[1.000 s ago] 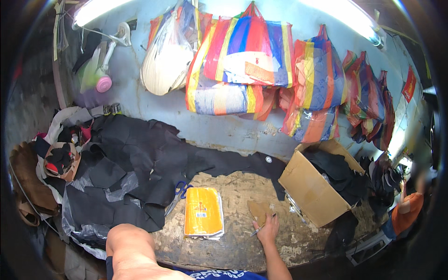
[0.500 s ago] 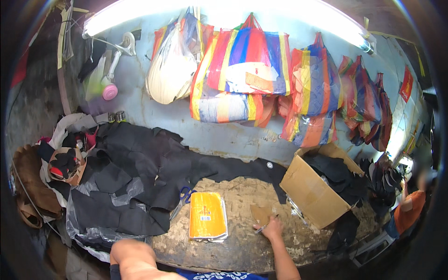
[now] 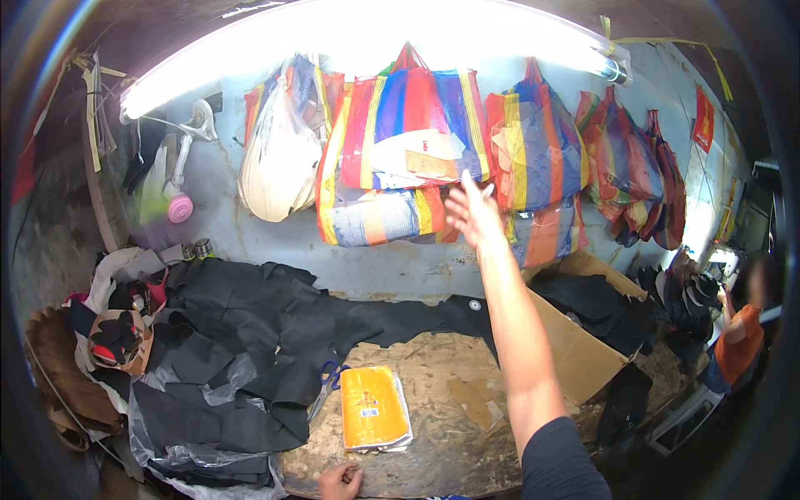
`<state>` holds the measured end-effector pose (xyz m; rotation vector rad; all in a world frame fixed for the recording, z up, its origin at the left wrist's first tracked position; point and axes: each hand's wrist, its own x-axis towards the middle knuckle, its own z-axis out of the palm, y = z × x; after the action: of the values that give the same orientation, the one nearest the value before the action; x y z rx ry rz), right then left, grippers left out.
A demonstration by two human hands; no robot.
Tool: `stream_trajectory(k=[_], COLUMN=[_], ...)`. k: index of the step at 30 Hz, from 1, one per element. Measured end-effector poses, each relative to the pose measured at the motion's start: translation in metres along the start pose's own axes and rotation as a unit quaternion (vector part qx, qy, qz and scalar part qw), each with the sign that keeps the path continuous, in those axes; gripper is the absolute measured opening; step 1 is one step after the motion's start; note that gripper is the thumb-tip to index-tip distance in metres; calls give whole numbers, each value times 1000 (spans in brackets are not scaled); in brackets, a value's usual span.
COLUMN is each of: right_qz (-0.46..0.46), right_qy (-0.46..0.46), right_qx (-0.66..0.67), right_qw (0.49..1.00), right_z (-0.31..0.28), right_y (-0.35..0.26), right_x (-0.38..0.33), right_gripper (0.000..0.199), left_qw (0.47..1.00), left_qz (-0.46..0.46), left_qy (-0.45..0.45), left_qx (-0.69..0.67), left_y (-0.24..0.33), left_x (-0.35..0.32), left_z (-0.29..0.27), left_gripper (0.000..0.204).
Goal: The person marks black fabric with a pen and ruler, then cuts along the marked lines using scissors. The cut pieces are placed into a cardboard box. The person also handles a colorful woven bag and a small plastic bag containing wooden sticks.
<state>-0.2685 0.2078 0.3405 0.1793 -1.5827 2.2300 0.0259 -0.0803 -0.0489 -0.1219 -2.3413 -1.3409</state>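
My right hand [image 3: 475,213] is raised high, fingers spread and holding nothing that shows, in front of the striped mesh bags [image 3: 429,125] hanging on the wall. Whether it touches a bag I cannot tell. My left hand [image 3: 340,482] rests at the table's front edge with its fingers curled; what they hold, if anything, is hidden. Beyond it lies a thick yellow-orange notebook [image 3: 375,407], with blue-handled scissors [image 3: 327,387] to its left. A flat tan pattern piece [image 3: 475,402] lies on the worn wooden table [image 3: 425,458], left of my right forearm.
Black material sheets [image 3: 242,325] cover the table's left side and back. My right arm partly hides a cardboard box [image 3: 583,350] of black pieces. A fluorescent tube [image 3: 367,54] spans above the bags. A person in orange [image 3: 737,346] sits at far right.
My right hand has left the pattern piece, where it held a pen, and has risen to the hanging bags. My left hand has come into view near the notebook. The view has tilted upward.
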Motion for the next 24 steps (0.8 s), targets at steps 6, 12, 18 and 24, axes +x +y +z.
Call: stream_trajectory(k=[6, 12, 18, 24], right_qz=[-119, -27, 17, -92], right_qy=[105, 100, 90, -22], right_qx=[247, 266, 237, 334], right_qw=[956, 958, 967, 938], right_z=[44, 72, 106, 120], right_y=[-11, 3, 11, -65], right_x=[27, 32, 50, 112], right_gripper=[50, 44, 53, 29], left_qw=[997, 998, 996, 993], left_qz=[0, 16, -1, -44], left_qy=[-60, -51, -82, -107], left_qx=[39, 33, 25, 22], left_y=[16, 15, 13, 13], left_x=[12, 12, 15, 16], left_z=[-2, -2, -4, -7], left_gripper=[17, 15, 21, 18])
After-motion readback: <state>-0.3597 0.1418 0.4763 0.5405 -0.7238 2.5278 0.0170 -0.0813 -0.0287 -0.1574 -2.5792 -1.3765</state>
